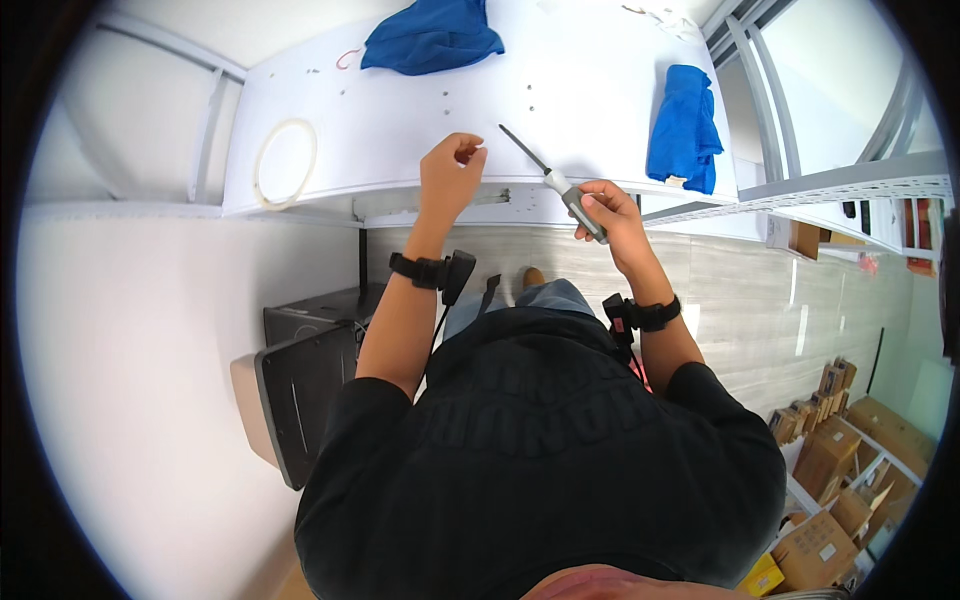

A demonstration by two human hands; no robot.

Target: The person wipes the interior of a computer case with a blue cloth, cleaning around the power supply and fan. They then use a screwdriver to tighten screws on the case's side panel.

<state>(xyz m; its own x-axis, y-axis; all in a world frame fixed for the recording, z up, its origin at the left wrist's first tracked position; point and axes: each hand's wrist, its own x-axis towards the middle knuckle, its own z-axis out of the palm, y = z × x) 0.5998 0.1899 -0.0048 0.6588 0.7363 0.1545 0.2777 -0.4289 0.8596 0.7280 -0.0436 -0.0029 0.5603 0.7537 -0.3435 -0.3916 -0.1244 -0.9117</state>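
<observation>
My right hand (613, 214) grips the grey handle of a screwdriver (555, 180) in front of the edge of a white shelf board (390, 142). The dark shaft points up and left, over the board. To the left, my left hand (451, 172) hovers at the same edge, thumb and fingers curled close together. Whether something small sits between those fingertips cannot be made out. Several small grey pieces, probably screws (446, 112), dot the board beyond both hands. The screwdriver's tip is apart from them and from my left hand.
A blue cloth (435, 37) lies at the back, a folded blue cloth (681, 131) at the right. A cream ring (286, 165) overhangs the front left edge. Metal shelf frames (832, 180) flank the board. Cardboard boxes (817, 551) stand lower right, a black case (307, 405) lower left.
</observation>
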